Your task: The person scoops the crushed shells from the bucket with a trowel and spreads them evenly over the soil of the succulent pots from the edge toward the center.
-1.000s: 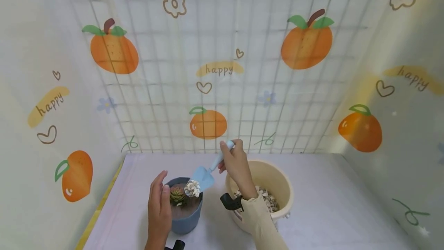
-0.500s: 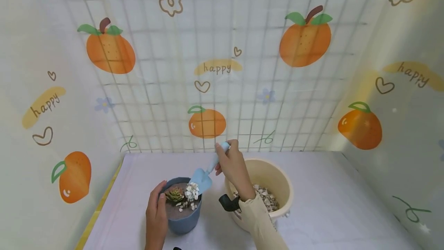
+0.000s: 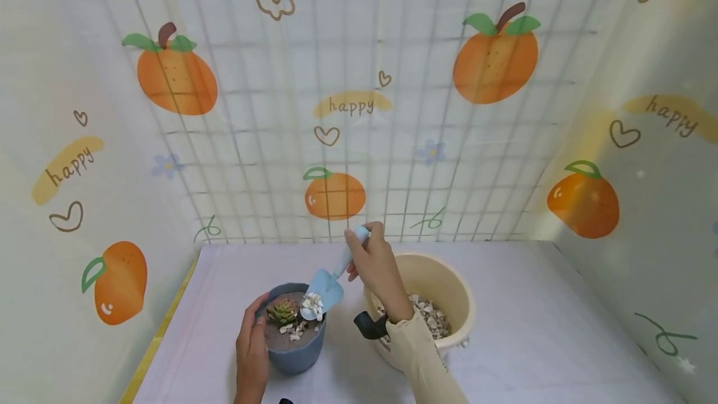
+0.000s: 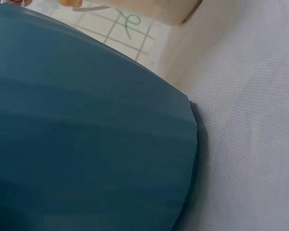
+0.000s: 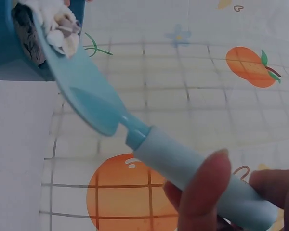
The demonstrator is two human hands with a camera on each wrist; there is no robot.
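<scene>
Fingers [image 5: 206,190] of the right hand [image 3: 374,264] grip the trowel [image 3: 330,288], the left hand [image 3: 252,348] cups the blue pot [image 3: 297,359]; too steep a tilt could dump stones [image 3: 311,307] onto the succulent [image 3: 283,310].

"What's on the far side?"
"A pale, gridded backdrop [image 3: 269,117] with three printed oranges [image 3: 335,197], a blue flower [image 3: 432,152] and the word "happy" [image 3: 351,106]."
"And the sides?"
"A left wall [image 3: 33,80] and right wall [image 3: 673,217], both bearing prints."
"Below?"
"A pale surface [image 3: 533,329], a yellow strip [image 3: 137,379] along its left edge."
</scene>
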